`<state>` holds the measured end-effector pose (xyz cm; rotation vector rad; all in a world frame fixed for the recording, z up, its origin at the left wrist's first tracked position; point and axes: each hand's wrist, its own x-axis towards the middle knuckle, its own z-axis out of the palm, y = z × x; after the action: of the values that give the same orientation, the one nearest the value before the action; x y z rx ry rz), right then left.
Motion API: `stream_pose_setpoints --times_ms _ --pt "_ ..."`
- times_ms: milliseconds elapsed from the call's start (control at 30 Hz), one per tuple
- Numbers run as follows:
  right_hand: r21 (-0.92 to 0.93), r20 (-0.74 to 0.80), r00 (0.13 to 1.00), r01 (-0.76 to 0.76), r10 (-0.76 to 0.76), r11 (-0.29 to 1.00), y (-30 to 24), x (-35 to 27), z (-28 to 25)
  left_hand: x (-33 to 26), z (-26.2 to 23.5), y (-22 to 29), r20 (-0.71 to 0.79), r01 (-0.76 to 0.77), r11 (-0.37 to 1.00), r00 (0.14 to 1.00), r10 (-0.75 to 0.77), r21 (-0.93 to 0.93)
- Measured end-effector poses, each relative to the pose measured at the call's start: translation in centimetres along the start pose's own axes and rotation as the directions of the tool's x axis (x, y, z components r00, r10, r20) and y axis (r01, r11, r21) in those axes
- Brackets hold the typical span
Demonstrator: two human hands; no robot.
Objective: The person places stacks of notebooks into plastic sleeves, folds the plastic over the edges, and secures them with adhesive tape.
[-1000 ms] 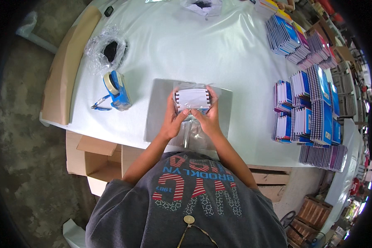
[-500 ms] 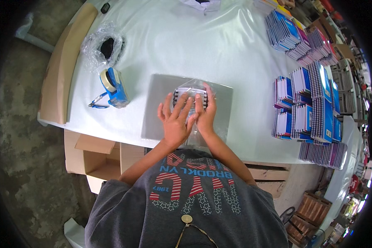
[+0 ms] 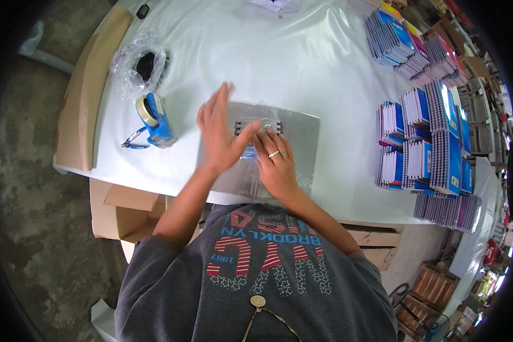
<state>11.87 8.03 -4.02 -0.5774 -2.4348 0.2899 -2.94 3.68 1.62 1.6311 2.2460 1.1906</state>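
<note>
Small spiral-bound notebooks lie in a clear plastic bag in front of me, on a flat grey sheet. My left hand is raised beside the left edge of the notebooks, its fingers stretched upward and slightly blurred, with nothing in it. Resting on the right part of the bagged notebooks is my right hand, palm down, a ring on one finger. Its fingers lie over the plastic and hide part of the notebooks.
At the left stand a blue tape dispenser, blue-handled pliers and crumpled clear wrap. Brown cardboard runs along the table's left edge. Stacked blue notebooks fill the right side. Below the table sits an open carton.
My left hand has lifted off the notebooks and swung left. My right hand has turned inward and shifted down over the plastic, its fingers now pointing left.
</note>
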Motion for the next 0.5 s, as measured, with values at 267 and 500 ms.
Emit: stream_pose_setpoints --times_ms 267,500 --pt "0.149 -0.184 0.977 -0.078 0.106 0.986 0.2 0.1 0.8 1.9 0.3 -0.7 0.393 0.11 0.973 0.919 -0.022 -0.205" --pt "0.244 -0.152 0.966 -0.169 0.21 0.955 0.2 0.6 0.5 -5.0 1.6 -0.4 0.103 -0.281 0.942 0.959 0.265 0.187"
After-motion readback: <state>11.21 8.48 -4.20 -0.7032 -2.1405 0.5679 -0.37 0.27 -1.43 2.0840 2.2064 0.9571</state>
